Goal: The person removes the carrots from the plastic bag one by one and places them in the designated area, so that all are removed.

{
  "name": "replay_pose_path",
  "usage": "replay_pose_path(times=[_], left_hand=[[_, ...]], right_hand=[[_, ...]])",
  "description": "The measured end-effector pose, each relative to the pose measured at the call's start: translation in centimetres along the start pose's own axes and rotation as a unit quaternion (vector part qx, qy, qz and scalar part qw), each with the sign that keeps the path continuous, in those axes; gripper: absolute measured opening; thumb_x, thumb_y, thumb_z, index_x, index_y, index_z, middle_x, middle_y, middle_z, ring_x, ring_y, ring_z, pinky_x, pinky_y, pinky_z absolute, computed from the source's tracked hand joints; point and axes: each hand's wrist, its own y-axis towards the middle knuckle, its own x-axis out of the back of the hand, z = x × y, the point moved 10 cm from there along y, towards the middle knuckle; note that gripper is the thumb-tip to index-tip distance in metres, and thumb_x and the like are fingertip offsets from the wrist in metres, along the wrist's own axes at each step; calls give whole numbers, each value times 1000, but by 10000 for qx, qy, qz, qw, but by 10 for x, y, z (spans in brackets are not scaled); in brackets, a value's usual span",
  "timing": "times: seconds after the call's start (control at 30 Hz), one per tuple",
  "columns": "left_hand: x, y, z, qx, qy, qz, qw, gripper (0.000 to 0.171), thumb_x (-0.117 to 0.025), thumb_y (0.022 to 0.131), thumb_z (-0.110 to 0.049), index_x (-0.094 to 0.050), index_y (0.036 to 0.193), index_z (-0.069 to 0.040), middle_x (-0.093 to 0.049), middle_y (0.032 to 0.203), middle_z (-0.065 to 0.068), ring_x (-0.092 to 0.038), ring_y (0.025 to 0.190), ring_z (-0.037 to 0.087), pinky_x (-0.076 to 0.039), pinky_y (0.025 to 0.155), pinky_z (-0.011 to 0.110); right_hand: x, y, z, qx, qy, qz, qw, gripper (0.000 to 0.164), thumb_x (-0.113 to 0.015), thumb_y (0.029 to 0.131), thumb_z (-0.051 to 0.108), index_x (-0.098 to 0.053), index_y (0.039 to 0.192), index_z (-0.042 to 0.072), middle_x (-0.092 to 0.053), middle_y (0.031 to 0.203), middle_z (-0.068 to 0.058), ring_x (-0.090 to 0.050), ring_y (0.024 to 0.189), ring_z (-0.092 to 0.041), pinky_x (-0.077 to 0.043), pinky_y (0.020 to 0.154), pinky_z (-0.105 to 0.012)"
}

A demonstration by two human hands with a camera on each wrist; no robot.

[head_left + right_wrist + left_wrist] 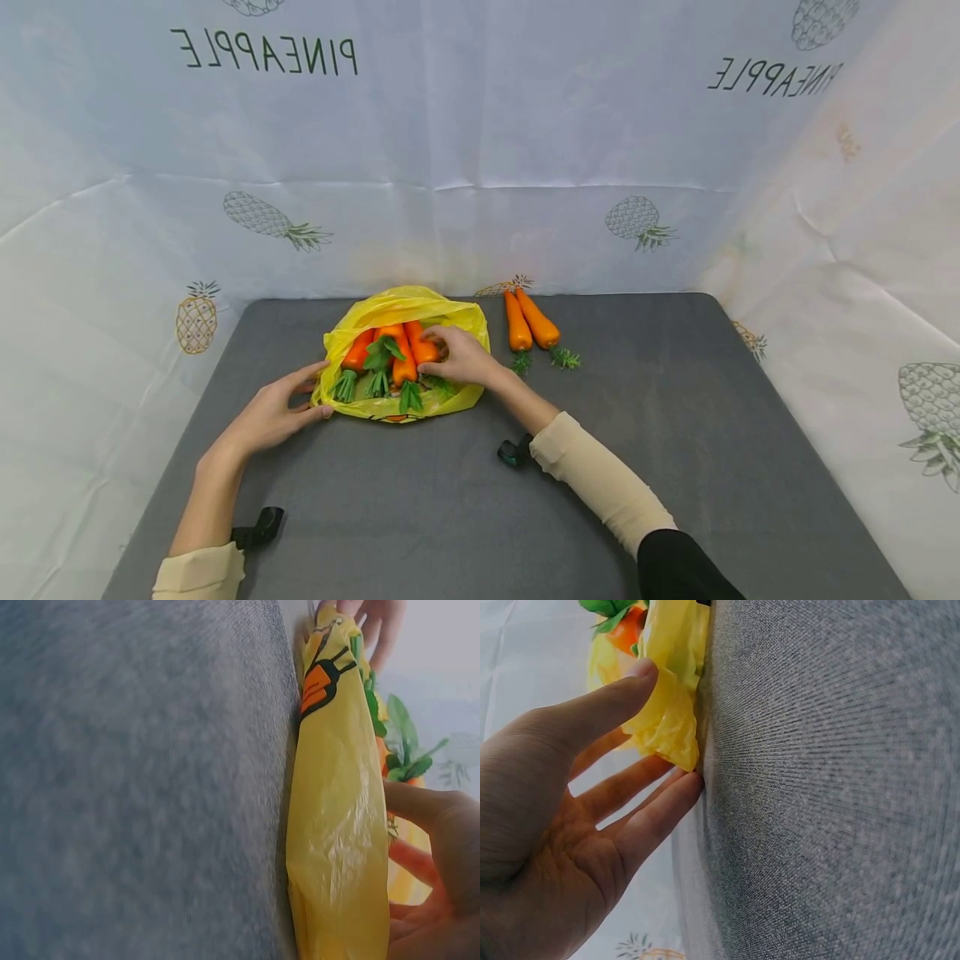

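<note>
Both your arms are out front! Your left forearm point(213, 496) runs forward, the left hand point(279, 412) turned inward, thumb well apart from long, loosely spread fingers. And across on the other side, your right forearm point(528, 404) slants forward and leftward, the right hand point(462, 358) palm inward, thumb opposite bent fingers, its tips partly hidden from the wrist view.

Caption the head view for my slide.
Right hand among green-topped orange vegetables in a yellow plastic bag; left hand at its side.
</note>
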Motion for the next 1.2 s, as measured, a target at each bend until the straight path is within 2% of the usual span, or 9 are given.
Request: replay_pose_path(times=[0.1,0.33,0.47,0.83,1.07,1.2], left_hand=[[0,0,0,3,11,-1,10000,80,-80,100,-35,-43,166,-7,-53,161,31,-65,135,48,-64,98,56],[0,-1,-1,-22,18,1,10000,80,-80,100,-34,-43,166,-6,-52,162,31,-64,136,48,-64,97,55],[-1,-1,-1,-5,12,18,10000,81,-80,100,-35,-43,166,-7,-52,162,31,-64,136,48,-64,98,55],[-1,0,-1,28,3,24,10000,80,-80,101,-33,-43,166,-6,-51,162,31,-63,137,50,-63,99,57],[-2,1,-2,21,25,52,10000,80,-80,101,-33,-42,166,-6,-51,162,31,-63,137,50,-62,100,59],[-1,1,-2,23,42,48,10000,80,-80,101,-32,-43,166,-6,-52,162,31,-63,137,50,-62,101,60]], right_hand=[[-2,1,2,-73,-145,-56,9999,58,-82,99,29,-62,149,8,-71,139,-16,-70,122,-31,-59,103,-46],[-4,0,6,-156,-352,-127,9992,59,-83,99,24,-59,151,8,-76,115,-13,-66,94,-22,-50,80,-32],[-4,-1,4,-200,-342,-155,9991,60,-84,98,22,-59,151,9,-76,111,-12,-64,89,-19,-48,77,-29],[0,-4,2,-311,-119,-143,9993,55,-83,99,21,-62,149,12,-76,122,-14,-68,97,-24,-53,82,-33],[3,-7,0,-417,85,-115,9990,53,-81,99,19,-63,148,11,-74,134,-16,-72,122,-32,-61,97,-47],[5,-9,-2,-498,141,-38,9987,53,-81,99,21,-63,148,13,-72,139,-15,-70,129,-32,-61,102,-49]])
